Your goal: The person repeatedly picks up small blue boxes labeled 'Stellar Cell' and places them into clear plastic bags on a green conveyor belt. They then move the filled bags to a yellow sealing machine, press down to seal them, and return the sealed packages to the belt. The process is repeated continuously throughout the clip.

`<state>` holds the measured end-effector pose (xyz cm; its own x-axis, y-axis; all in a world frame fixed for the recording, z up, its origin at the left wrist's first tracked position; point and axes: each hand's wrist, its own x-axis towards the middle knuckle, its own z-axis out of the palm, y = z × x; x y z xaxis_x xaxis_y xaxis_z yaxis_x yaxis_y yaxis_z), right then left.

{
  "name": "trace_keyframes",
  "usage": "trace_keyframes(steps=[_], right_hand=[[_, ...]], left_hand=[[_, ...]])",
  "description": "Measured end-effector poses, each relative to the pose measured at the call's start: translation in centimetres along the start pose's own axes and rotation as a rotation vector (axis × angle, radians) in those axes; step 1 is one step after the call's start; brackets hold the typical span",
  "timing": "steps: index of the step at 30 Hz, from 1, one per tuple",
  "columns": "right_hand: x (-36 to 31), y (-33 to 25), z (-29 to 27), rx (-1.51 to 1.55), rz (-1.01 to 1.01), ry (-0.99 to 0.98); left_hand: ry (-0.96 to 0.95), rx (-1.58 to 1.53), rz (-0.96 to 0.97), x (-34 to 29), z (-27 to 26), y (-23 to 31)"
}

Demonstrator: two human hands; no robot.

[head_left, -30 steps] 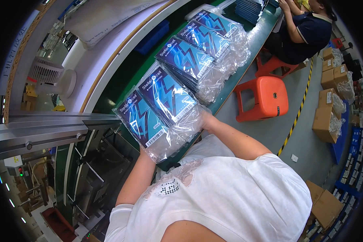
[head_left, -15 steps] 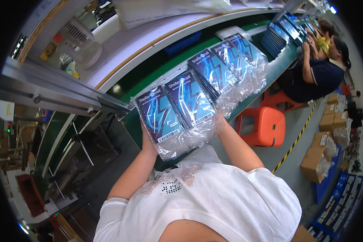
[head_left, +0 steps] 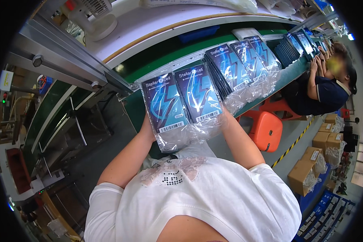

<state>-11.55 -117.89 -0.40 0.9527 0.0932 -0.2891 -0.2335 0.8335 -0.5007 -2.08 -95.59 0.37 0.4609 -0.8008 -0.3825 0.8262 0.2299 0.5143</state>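
Note:
Two stacks of flat dark-blue and teal battery packs (head_left: pixel 164 105) sit side by side, wrapped in clear plastic, directly in front of me. Loose, crinkled film bunches at their near edge. My left hand (head_left: pixel 147 126) presses against the left side of this bundle, its fingers mostly hidden behind the plastic. Against the opposite side is my right hand (head_left: pixel 226 117), also largely covered by the film. Between them the bundle is held at the near end of the green bench. More bagged packs (head_left: pixel 229 66) stand just beyond it, to the right.
Two orange stools (head_left: pixel 267 131) are by the bench's right side. Farther along, co-workers (head_left: pixel 330 86) sit among upright rows of packs (head_left: pixel 290 50). Cardboard boxes (head_left: pixel 304 171) line the floor at right. A metal frame post (head_left: pixel 64 60) rises at left, below a small fan (head_left: pixel 99 24).
The view has shifted, so the bench and stools appear moved. Both hands stay at the sides of the bagged battery packs, which now appear less tilted.

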Motion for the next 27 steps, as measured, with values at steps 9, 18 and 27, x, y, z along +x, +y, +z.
trace_keyframes(steps=[9, 18, 27], right_hand=[[-2.5, 5.3, 2.6, -0.003, 0.108, 0.156], [-6.2, 9.6, 6.0, -0.117, 0.14, 0.346], [-4.0, 6.9, 5.0, -0.451, 0.123, 0.697]], left_hand=[[0.058, -0.068, -0.009, -4.7, -3.3, -1.4], [0.246, -0.034, -0.123, -11.9, -2.1, -2.3], [0.254, -0.188, -0.089, -12.1, -1.3, -1.8]])
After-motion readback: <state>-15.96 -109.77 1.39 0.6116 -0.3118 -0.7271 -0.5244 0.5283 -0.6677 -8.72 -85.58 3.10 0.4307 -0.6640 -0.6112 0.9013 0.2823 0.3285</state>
